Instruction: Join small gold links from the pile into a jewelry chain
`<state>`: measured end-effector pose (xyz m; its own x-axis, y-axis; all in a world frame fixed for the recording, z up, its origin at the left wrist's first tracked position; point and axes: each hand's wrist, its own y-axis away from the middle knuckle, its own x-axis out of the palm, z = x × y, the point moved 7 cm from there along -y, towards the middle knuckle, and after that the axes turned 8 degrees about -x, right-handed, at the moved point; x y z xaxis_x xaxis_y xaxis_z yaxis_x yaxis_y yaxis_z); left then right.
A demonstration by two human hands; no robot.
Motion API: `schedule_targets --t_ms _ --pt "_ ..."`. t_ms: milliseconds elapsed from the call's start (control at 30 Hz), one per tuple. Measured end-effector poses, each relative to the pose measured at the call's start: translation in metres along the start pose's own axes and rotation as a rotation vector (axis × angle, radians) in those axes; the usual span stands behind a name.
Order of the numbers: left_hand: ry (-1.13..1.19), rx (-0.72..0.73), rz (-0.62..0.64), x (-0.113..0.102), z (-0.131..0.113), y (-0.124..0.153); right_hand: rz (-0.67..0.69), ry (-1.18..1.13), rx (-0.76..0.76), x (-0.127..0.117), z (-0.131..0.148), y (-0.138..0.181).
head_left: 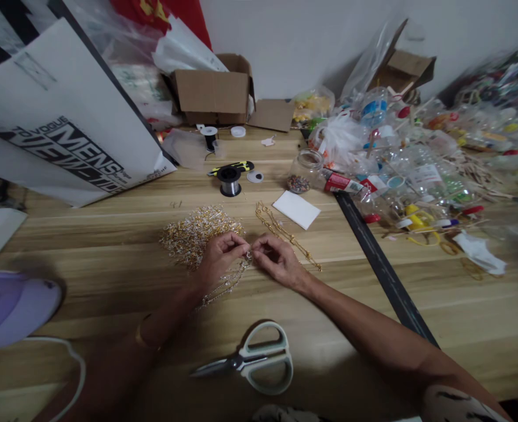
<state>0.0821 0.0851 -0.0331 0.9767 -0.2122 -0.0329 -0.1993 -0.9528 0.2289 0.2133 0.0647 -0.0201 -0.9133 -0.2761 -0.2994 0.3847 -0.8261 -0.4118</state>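
Observation:
My left hand (218, 256) and my right hand (277, 258) meet at the middle of the wooden table (109, 246), fingertips pinched together on a beaded strand (224, 285) that trails back toward me under the left wrist. A heap of gold and clear beaded pieces (195, 231) lies just beyond the left hand. A gold chain (285, 234) runs across the wood beside the right hand. What exactly sits between the fingertips is too small to make out.
Scissors (254, 360) lie near the front edge. A wire spool (229, 180), a bead jar (303, 171) and a white card (296, 209) sit beyond the hands. A dark strip (382, 264) runs diagonally at right; bottles and bags (417, 158) crowd the far right. A cardboard box (213, 91) stands at the back.

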Motion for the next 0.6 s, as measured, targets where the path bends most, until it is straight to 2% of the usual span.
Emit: schedule_targets --t_ms 333,600 --pt "0.063 -0.01 -0.012 -0.002 0.0007 -0.0011 0.013 0.178 -0.149 0.0005 0.0085 -0.0004" --pt "0.068 0.001 0.002 -0.0023 0.0036 -0.0032 0.037 0.132 -0.094 0.0026 0.0026 -0.001"
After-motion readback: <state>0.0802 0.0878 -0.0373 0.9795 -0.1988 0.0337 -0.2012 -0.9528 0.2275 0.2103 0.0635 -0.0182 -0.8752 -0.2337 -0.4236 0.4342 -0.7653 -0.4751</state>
